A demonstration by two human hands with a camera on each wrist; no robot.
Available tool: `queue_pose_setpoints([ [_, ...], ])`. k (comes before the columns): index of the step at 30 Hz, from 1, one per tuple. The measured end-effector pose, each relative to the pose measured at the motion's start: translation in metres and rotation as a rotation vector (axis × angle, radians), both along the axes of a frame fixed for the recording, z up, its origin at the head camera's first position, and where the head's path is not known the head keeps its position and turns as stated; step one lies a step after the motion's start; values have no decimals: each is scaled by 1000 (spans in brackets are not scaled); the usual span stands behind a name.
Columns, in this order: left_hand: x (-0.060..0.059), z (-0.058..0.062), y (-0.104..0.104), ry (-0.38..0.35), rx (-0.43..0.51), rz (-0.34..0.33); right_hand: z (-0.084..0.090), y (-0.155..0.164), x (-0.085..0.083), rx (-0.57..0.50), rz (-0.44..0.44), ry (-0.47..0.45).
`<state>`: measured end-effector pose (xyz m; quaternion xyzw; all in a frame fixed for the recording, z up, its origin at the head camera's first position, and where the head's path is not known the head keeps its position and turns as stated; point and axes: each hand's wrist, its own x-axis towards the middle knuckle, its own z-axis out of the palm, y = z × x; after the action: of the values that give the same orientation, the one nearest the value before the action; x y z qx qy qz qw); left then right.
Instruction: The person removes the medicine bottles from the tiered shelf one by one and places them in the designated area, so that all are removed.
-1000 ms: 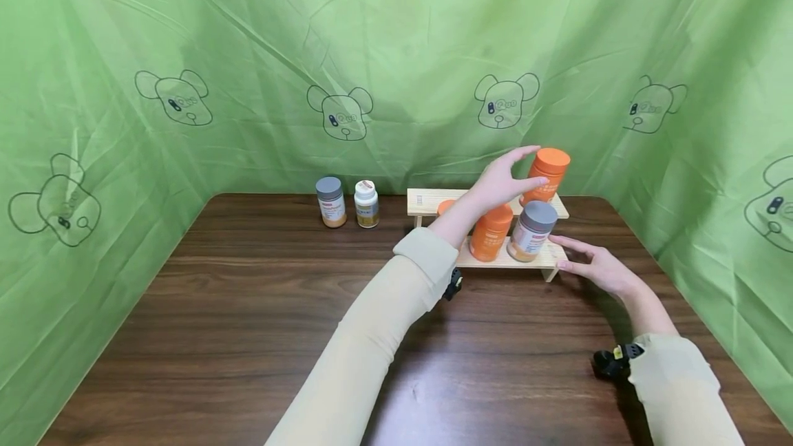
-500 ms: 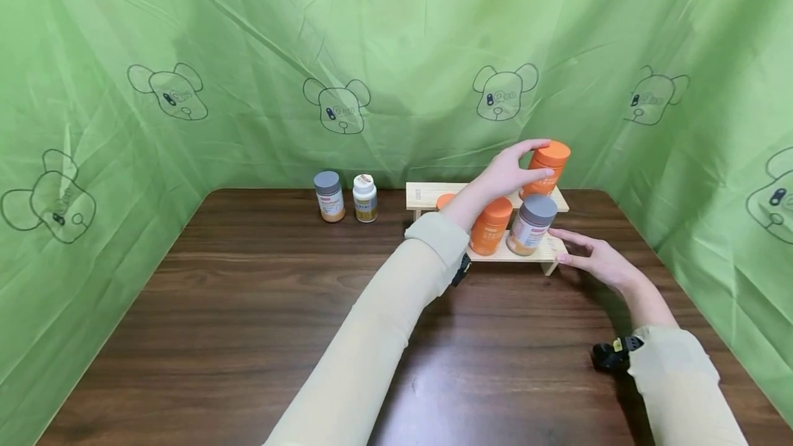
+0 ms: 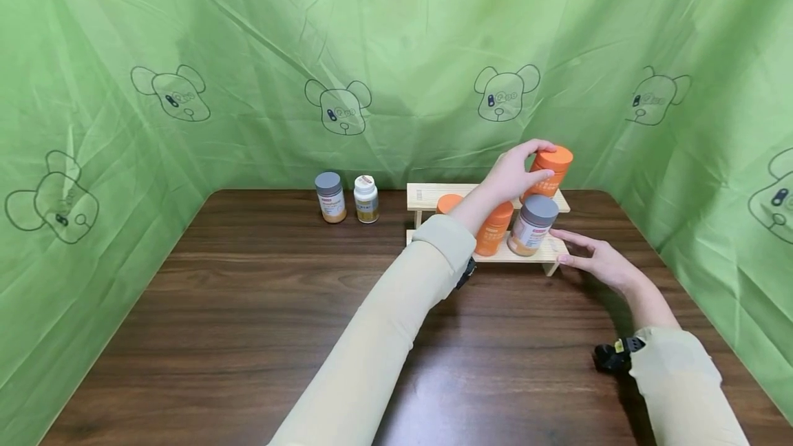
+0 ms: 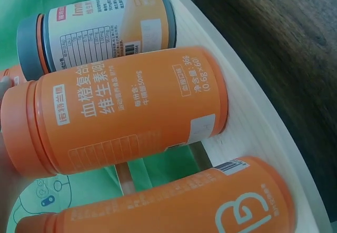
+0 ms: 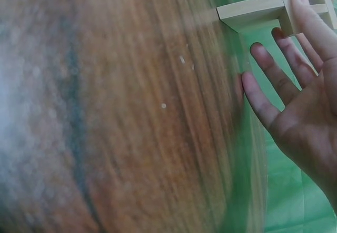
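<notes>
My left hand point(image 3: 509, 172) grips an orange bottle point(image 3: 551, 169) at the right end of the upper tier of a small wooden rack point(image 3: 432, 197). Its thumb lies across the front of the bottle and the fingers go over the lid. Below, a grey-lidded bottle point(image 3: 531, 229) and an orange bottle point(image 3: 492, 236) stand on the lower tier; another orange bottle point(image 3: 449, 202) is partly hidden by my left arm. At the rack's right end, my right hand point(image 3: 597, 263) holds the lower tier between thumb and index finger, the other fingers loose point(image 5: 263, 67).
Left of the rack, a grey-lidded bottle point(image 3: 331, 199) and a smaller white bottle point(image 3: 366, 202) stand near the back edge of the dark wooden table point(image 3: 248, 308). Green cloth point(image 3: 409, 88) with bear drawings encloses the back and sides.
My left fingers have moved further over the lid of the upper orange bottle, which sits slightly lower and further right against the rack. My right hand keeps its place at the rack's end.
</notes>
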<state>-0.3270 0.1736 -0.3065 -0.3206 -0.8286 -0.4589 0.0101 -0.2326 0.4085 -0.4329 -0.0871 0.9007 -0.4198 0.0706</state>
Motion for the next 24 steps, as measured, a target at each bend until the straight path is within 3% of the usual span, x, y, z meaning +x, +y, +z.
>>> queue_pose_setpoints([
  [13,4,-1,-6,30,23,13,-1,1,1,9,6,-5],
  [24,10,-1,-15,94,48,85,-2,0,1,5,12,2],
])
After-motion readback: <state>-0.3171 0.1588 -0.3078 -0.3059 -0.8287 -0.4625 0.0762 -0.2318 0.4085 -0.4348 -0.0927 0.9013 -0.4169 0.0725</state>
